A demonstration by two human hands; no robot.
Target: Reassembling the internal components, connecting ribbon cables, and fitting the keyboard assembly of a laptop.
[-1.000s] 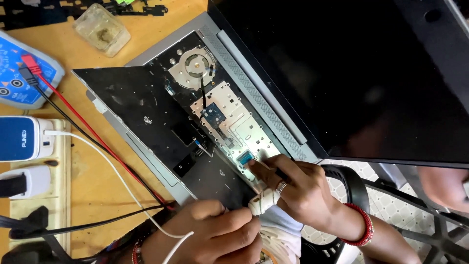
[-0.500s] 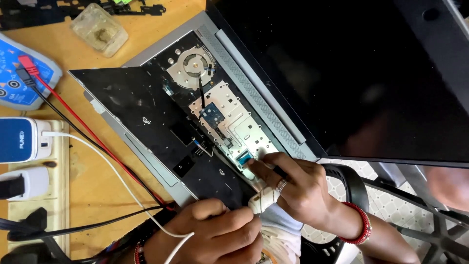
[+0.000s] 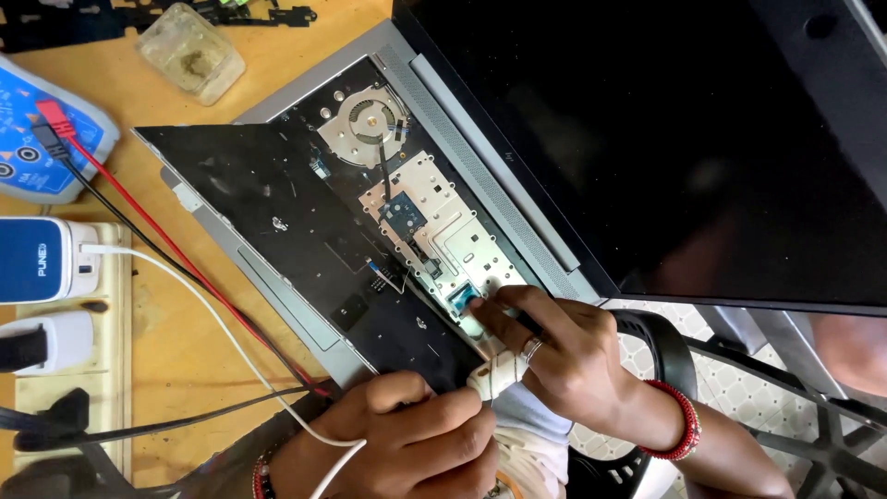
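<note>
An open grey laptop (image 3: 277,102) lies on the wooden table with its keyboard deck stripped, showing a fan (image 3: 363,125) and silver metal plates. A black keyboard panel (image 3: 268,222) lies face down across the palm rest. My left hand (image 3: 407,444) grips that panel's near corner. My right hand (image 3: 564,356), with a ring and a red bracelet, pinches a thin dark tool (image 3: 525,321), its fingertips on a small blue part (image 3: 462,298) on the board. A white-wrapped finger (image 3: 499,374) shows between the two hands.
The laptop's dark screen (image 3: 647,139) fills the right. A blue multimeter (image 3: 37,139) with red and black leads sits at left, above a power strip (image 3: 74,370) with a blue-and-white charger (image 3: 42,261) and white cable. A clear plastic box (image 3: 189,51) stands at the back.
My right hand's fingertips have edged slightly closer onto the blue part. The left hand and the keyboard panel have stayed put.
</note>
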